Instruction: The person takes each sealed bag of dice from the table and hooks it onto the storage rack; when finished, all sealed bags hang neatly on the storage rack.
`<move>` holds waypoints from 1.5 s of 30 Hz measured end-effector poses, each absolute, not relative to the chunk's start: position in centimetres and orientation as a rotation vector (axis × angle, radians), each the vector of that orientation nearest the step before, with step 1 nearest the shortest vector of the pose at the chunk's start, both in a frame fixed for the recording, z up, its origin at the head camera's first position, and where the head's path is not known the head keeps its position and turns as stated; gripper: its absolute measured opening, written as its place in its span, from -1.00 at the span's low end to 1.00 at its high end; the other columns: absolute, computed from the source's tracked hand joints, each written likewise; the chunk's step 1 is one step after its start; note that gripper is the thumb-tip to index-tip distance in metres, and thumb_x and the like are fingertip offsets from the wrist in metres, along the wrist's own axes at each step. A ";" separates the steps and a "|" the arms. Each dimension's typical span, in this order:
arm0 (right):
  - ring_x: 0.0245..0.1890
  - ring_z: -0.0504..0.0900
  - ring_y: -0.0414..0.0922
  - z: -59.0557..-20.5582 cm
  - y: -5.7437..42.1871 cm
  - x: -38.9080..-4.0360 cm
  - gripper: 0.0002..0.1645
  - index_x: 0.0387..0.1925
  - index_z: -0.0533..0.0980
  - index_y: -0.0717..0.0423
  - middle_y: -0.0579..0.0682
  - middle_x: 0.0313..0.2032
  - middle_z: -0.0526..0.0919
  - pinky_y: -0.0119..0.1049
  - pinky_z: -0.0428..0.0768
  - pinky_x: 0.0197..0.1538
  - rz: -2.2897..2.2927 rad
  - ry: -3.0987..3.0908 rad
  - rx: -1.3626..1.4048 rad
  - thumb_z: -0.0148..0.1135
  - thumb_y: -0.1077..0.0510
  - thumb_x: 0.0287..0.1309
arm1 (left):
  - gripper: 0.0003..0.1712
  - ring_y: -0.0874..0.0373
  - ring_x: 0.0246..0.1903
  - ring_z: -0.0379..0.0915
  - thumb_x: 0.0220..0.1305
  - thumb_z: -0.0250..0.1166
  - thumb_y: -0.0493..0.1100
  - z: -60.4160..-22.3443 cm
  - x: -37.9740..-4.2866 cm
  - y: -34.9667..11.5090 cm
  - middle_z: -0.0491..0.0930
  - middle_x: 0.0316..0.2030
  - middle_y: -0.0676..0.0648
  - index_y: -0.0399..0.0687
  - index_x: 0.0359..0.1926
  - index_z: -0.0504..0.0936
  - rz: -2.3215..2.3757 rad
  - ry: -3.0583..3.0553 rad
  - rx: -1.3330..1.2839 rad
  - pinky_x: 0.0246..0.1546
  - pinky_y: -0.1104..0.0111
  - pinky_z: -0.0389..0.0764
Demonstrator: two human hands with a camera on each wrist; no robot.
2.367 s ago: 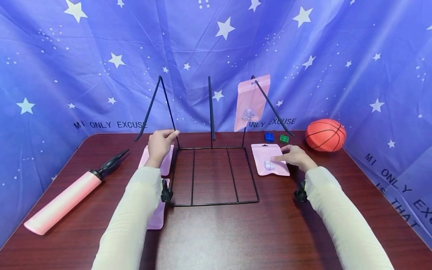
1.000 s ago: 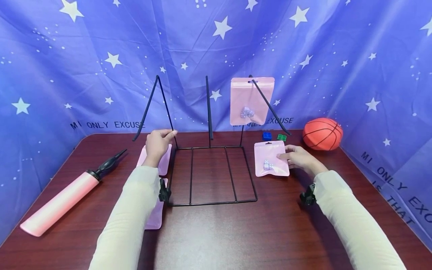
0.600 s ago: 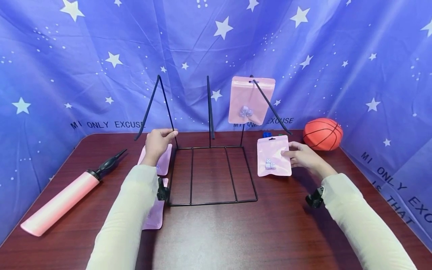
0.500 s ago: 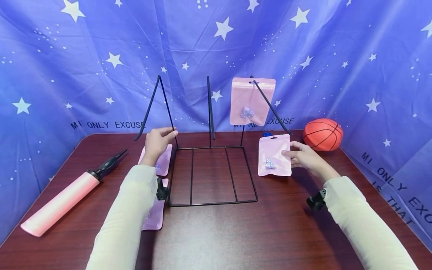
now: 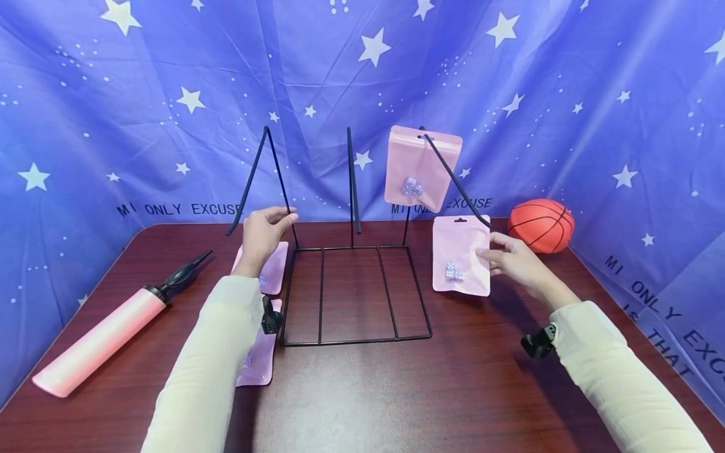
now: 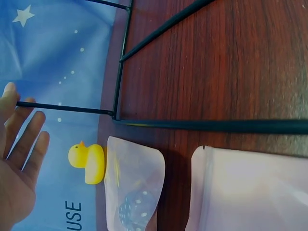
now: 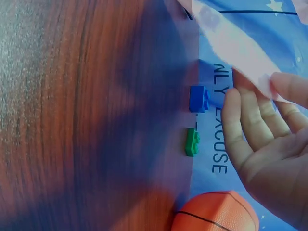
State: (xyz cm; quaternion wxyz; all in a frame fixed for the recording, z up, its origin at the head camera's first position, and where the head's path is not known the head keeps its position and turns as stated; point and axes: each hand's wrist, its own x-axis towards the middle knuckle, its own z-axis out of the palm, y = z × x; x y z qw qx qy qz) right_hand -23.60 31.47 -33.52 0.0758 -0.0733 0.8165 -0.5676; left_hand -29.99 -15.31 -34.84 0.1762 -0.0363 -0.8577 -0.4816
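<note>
My right hand [image 5: 518, 263] pinches the right edge of a pink zip pouch [image 5: 453, 242] with dice inside. The pouch is held upright, its hang hole at the top, just below the tip of the right hook of a black wire display rack [image 5: 357, 341]. In the right wrist view, thumb and fingers meet on the pouch's edge [image 7: 236, 50]. My left hand [image 5: 262, 239] pinches the rack's left upright [image 6: 62, 107] between thumb and index finger, the other fingers extended. A second pink pouch with dice [image 5: 416, 163] hangs from the right hook.
Two more pink pouches lie left of the rack, one farther back [image 5: 276, 270] and one nearer [image 5: 262, 362]. Behind them is a yellow rubber duck [image 6: 94, 161]. A pink hand pump [image 5: 104, 340] lies left; a toy basketball [image 5: 540, 225], blue brick [image 7: 198, 98] and green brick [image 7: 192, 142] sit right.
The right hand has lifted its pouch from lying on the table to upright, moving slightly right. The hanging pouch has swung round to face forward. The left hand has moved slightly up the upright.
</note>
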 end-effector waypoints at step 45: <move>-0.40 0.55 -0.37 -28.6 33.3 -19.3 -0.77 -0.20 0.60 0.25 -0.29 -0.45 0.66 -0.55 0.41 -0.27 -1.481 3.107 -0.359 0.26 0.12 0.41 | -0.71 -0.11 -0.15 0.74 0.44 0.32 -0.10 -34.7 -29.8 -14.6 0.75 -0.11 -0.20 -0.17 0.02 0.78 -1.321 -2.420 0.007 -0.40 0.61 0.53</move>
